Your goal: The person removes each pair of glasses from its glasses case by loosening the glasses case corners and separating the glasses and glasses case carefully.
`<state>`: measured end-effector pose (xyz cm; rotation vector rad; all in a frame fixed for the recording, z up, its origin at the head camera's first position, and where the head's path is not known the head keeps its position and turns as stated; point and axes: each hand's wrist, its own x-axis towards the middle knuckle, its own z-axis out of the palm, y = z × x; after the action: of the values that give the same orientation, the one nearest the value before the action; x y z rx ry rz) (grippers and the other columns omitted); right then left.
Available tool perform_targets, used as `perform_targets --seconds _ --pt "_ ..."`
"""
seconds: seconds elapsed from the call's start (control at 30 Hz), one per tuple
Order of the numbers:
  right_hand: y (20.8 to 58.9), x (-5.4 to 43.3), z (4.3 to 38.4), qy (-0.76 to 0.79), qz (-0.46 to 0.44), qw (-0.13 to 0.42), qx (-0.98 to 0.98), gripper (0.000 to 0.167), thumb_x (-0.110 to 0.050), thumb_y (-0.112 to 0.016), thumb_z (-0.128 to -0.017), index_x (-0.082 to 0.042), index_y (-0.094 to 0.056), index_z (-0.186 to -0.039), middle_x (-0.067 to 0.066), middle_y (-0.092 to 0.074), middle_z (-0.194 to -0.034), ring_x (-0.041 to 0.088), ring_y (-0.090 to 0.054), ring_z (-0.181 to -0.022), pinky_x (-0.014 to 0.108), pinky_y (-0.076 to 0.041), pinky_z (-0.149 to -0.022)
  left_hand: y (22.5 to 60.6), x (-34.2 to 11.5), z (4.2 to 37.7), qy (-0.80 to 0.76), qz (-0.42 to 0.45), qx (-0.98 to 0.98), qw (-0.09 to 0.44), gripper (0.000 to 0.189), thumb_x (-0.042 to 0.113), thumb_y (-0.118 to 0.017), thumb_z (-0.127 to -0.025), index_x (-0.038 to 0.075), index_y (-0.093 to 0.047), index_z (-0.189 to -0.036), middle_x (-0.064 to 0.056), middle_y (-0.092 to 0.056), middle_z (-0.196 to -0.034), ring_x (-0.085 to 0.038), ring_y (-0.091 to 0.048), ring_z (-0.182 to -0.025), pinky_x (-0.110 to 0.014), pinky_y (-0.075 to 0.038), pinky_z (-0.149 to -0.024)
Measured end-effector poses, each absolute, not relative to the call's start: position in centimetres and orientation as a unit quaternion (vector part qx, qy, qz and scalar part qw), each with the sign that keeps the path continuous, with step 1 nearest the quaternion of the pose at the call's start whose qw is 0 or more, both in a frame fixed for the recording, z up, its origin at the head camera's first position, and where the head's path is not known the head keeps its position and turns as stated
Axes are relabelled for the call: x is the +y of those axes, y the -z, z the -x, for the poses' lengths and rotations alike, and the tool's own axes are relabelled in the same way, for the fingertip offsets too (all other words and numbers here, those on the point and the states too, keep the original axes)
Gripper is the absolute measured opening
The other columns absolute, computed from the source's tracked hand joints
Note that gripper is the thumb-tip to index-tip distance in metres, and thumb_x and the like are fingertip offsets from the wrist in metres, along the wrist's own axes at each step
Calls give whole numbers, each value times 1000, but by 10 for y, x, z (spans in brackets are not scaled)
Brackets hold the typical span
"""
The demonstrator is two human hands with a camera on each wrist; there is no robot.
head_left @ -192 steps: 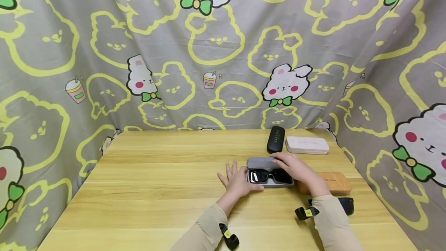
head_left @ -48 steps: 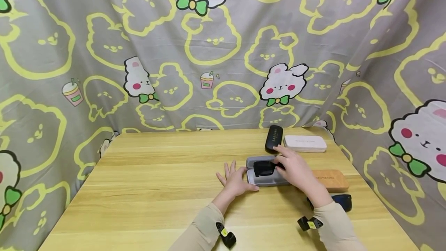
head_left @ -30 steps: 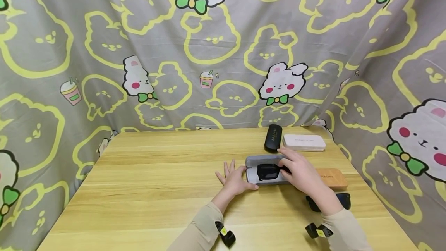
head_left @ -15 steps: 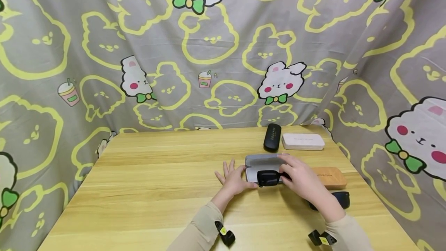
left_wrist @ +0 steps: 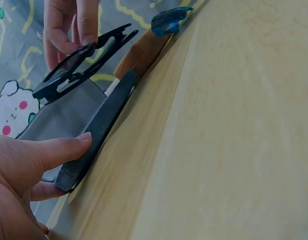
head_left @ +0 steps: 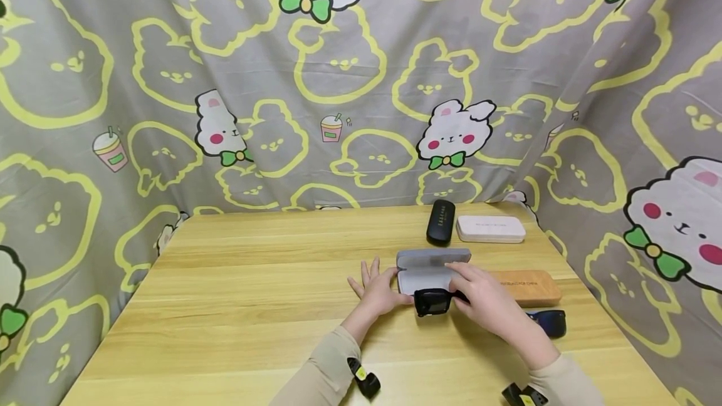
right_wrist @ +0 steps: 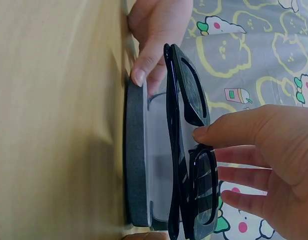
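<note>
black case [head_left: 441,221] lettering too small to read

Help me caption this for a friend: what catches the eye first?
The right hand holds folded black sunglasses just above an open grey case mid-table, while the left hand steadies the case's end. Behind hangs a loud grey curtain of cartoon bunnies.

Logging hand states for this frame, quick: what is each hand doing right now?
Left hand: open, fingers resting against the end of the open grey glasses case.
Right hand: pinching the folded black sunglasses, lifted clear of the case.
</note>
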<state>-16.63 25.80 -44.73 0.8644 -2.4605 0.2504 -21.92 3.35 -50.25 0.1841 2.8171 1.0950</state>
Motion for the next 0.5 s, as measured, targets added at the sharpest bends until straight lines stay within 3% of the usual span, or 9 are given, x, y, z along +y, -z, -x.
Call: perform_targets --seconds 0.17,0.5 --pt "451 256 166 -86 -336 251 -903 26 -4 -84 -65 -17 -64 -74 13 -68 -107 28 -66 -95 42 -57 -75 502 34 219 -365 -61 927 58 71 37 -88 -66 21 -62 -130 -17 -22 -161 -45 4 -150 -75 17 -107" --pt "456 251 163 -81 -325 209 -919 23 -10 -84 -68 -17 -63 -73 6 -66 -103 24 -64 -93 40 -56 -75 502 34 219 -362 -59 929 54 69 36 -88 -67 20 -62 -130 -17 -22 -161 -45 3 -150 -75 16 -107"
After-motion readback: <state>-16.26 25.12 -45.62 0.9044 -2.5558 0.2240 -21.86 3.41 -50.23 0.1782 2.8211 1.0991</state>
